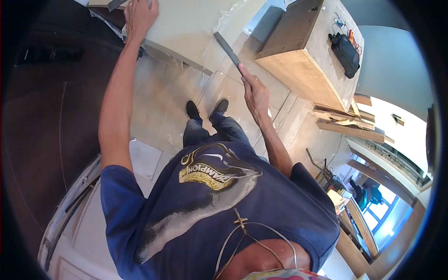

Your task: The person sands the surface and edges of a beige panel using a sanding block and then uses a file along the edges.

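My right hand [256, 95] is closed round one end of a narrow dark grey flat bar [227, 48]. The bar's far end meets the edge of a large pale board [186, 28], beside a ragged whitish strip. I cannot make out whether the bar is a file or a plain strip. At the board's far left my left hand [139, 21] rests on or near its edge, arm stretched out. The picture's top edge cuts off its fingertips. Bits of grey show on both sides of that hand, and what it touches there is unclear.
A wooden cabinet carcass [298, 56] stands to the right with a black pouch [345, 56] and cables on it. Beyond it lie stacked timber offcuts [347, 123]. A large dark panel [42, 130] fills the left, with a white panelled piece [84, 233] nearer me.
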Motion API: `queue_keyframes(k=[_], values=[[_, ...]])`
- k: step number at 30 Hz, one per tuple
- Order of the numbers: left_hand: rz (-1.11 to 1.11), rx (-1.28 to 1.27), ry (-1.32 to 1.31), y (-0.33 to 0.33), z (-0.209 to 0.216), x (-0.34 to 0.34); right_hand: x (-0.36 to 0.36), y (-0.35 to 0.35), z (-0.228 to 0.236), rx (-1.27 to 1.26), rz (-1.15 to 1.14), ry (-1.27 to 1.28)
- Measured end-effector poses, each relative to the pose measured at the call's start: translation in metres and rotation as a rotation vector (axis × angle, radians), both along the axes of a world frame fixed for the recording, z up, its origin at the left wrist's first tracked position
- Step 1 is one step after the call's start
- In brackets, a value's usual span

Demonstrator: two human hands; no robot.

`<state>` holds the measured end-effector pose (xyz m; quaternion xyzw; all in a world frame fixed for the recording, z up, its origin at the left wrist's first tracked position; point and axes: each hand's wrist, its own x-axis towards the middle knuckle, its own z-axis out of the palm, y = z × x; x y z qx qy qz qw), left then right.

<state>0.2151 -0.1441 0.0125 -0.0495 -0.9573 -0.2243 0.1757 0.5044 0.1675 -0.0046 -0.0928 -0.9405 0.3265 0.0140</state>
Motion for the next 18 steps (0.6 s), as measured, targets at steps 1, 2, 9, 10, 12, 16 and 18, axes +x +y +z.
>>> queue_keyframes(k=[1, 2, 9, 10, 12, 16, 18], values=[[-0.012, -0.012, 0.043, 0.004, -0.001, -0.003, -0.011, 0.001, -0.004, 0.052, 0.022, 0.101], [-0.022, -0.024, 0.087, 0.007, -0.002, -0.006, -0.034, 0.005, -0.009, 0.052, 0.015, 0.102], [-0.344, -0.008, 0.347, -0.001, -0.024, -0.008, -0.085, 0.019, 0.010, 0.028, 0.002, 0.209], [-0.467, 0.237, 0.294, 0.028, -0.014, 0.018, -0.064, 0.022, 0.005, -0.019, -0.032, 0.202], [-0.538, 0.141, 0.202, 0.060, 0.000, 0.074, -0.028, 0.010, 0.007, -0.052, -0.046, 0.133], [-0.501, 0.143, 0.042, 0.093, -0.004, 0.118, -0.031, 0.003, 0.002, 0.014, 0.015, 0.111], [-0.494, 0.165, -0.006, 0.100, -0.009, 0.114, -0.079, 0.009, 0.006, 0.050, 0.010, 0.152]])
